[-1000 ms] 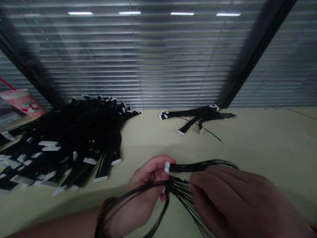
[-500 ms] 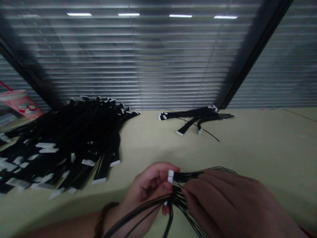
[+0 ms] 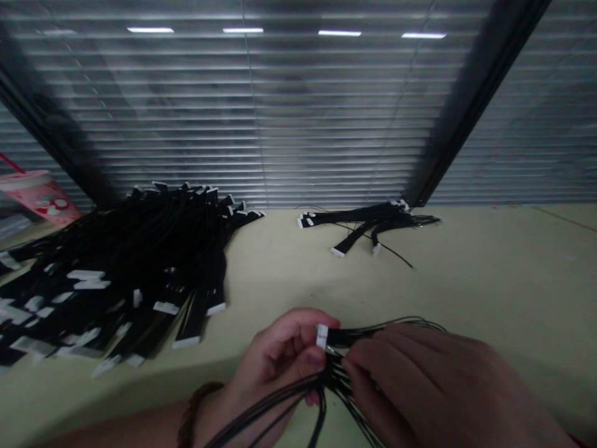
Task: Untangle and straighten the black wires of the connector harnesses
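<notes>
My left hand [image 3: 280,354] pinches a small white connector [image 3: 321,336] between thumb and fingers, along with a bundle of thin black wires [image 3: 336,373]. The wires run right from the connector and also hang in loops below my hands. My right hand [image 3: 420,379] lies close beside it, its fingers closed over the same wires. Part of the bundle is hidden under my fingers. A large heap of black wire harnesses with white connectors [image 3: 140,261] lies to the left, and a smaller bunch [image 3: 368,224] lies farther ahead.
The pale green tabletop [image 3: 489,280] runs under everything and ends at slatted metal blinds [image 3: 280,124] behind a dark frame. A pink plastic cup with a red straw [image 3: 40,196] stands at the far left. A beaded bracelet [image 3: 191,414] circles my left wrist.
My hands have moved slightly down and closer together. The white connector now stands more upright, and the wire loops have dropped lower in view.
</notes>
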### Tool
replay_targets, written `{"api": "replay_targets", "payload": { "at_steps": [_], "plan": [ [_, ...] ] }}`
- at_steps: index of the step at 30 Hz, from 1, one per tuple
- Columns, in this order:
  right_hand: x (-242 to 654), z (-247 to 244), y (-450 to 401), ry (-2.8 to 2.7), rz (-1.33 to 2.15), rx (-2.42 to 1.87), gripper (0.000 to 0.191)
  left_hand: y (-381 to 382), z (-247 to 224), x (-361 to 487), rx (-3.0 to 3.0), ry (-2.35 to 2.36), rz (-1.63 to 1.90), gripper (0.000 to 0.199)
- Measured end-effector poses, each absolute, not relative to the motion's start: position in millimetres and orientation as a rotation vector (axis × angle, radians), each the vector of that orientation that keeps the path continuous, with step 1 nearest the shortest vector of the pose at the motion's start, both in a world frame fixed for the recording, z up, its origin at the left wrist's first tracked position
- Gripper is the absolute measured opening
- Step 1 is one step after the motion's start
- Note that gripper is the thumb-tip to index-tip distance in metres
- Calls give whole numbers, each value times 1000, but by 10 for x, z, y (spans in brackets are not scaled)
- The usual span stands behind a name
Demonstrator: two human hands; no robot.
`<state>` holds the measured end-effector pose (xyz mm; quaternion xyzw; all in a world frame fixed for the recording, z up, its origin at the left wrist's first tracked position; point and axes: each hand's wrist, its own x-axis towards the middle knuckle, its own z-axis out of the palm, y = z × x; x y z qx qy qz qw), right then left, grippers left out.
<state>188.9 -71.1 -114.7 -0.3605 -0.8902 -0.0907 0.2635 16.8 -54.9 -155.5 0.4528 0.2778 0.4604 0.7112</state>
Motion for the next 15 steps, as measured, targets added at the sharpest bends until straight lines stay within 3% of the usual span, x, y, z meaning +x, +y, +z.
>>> {"api": "replay_targets", "payload": {
  "at_steps": [15],
  "plan": [
    [1876,-1208,-725,-2419,-215,-962,24,-603,-1656,117,1132,551,934,17]
  ]
}}
